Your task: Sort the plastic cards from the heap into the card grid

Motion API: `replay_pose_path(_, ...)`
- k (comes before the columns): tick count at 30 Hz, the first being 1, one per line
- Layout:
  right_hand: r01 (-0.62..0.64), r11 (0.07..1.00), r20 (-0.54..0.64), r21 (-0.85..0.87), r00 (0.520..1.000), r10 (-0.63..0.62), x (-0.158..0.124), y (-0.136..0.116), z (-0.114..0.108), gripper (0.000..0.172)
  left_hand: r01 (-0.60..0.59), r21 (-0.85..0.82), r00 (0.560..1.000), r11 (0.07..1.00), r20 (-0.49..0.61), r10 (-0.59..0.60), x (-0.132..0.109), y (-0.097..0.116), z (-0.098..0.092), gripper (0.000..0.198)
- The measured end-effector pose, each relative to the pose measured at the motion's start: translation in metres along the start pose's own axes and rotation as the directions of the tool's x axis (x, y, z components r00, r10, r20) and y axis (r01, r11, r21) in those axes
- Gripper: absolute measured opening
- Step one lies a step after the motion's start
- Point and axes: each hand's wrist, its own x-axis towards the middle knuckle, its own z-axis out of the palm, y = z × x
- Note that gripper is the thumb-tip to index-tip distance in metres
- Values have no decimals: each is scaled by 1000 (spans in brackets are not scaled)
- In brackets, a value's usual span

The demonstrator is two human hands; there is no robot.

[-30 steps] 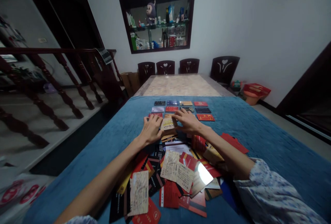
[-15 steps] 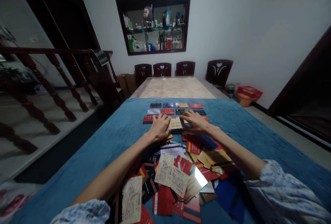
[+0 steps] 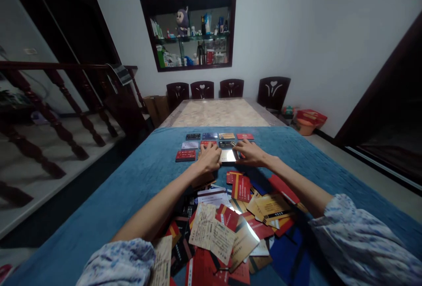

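My left hand and my right hand grip a pale, glossy card by its opposite ends, fingers bent. It is low over the blue cloth, at the front row of laid-out cards. To its left lies a red card stack. Behind are a white card, a dark card and a back row with a gold card and a red card. Nearer me spreads a loose pile of cards, among them a cream card and a red card. My right hand partly hides the front row.
A blue cloth covers the near part of the table; the far part is bare marble-patterned top. Dark chairs stand at the far end. A wooden railing runs along the left. An orange bucket sits on the floor at right.
The pale card between my hands now reflects bright light. My hands have shifted slightly against the rows, uncovering the red stack on the left. The whole view has moved a little.
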Motion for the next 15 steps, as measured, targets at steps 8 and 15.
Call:
replay_pose_path(8,-27,1000,57,7,998,27,12,17,8,31,-15,-11,998,1000,64,16,20,1,2,19)
replay_pose_path(15,-43,999,96,14,995,41,19,21,10,34,9,-11,992,1000,125,-8,30,2,-3,10)
